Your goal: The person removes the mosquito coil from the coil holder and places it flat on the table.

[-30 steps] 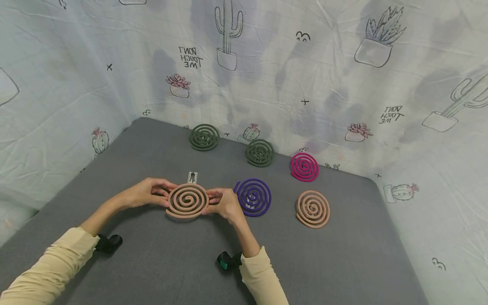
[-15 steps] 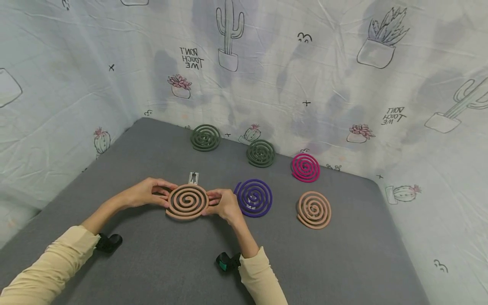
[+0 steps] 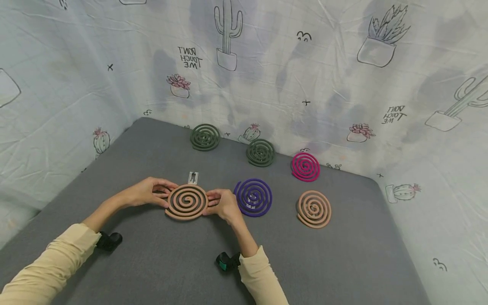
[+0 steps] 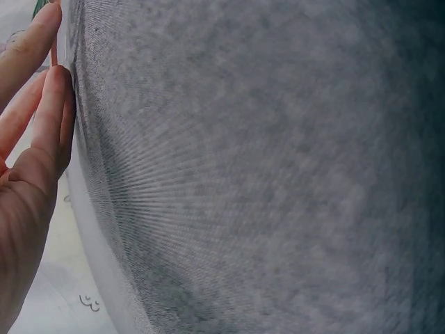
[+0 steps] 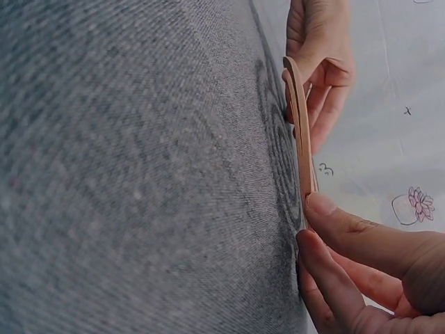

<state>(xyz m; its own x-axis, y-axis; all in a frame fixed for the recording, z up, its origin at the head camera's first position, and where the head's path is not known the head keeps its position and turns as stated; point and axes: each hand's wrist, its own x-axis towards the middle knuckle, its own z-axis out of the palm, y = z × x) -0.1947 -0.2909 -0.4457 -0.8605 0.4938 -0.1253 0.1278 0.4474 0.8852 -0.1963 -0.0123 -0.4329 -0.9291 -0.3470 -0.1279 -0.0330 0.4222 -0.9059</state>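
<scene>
Pinching a tan mosquito coil (image 3: pixel 187 199) at opposite edges between the fingers of the left hand (image 3: pixel 142 192) and the right hand (image 3: pixel 225 205), holding it just above the worktop (image 3: pixel 167 262), left of the purple coil (image 3: pixel 253 195).

Beyond our left hand (image 3: pixel 148 192) we had bare counter (image 3: pixel 152 152) for passing; a purple coil (image 3: pixel 253 195) obstructed us just right of our right hand (image 3: pixel 224 205), and a pale frame (image 3: pixel 193 182) lay just beyond the tan coil (image 3: pixel 188 198) between both hands.
</scene>
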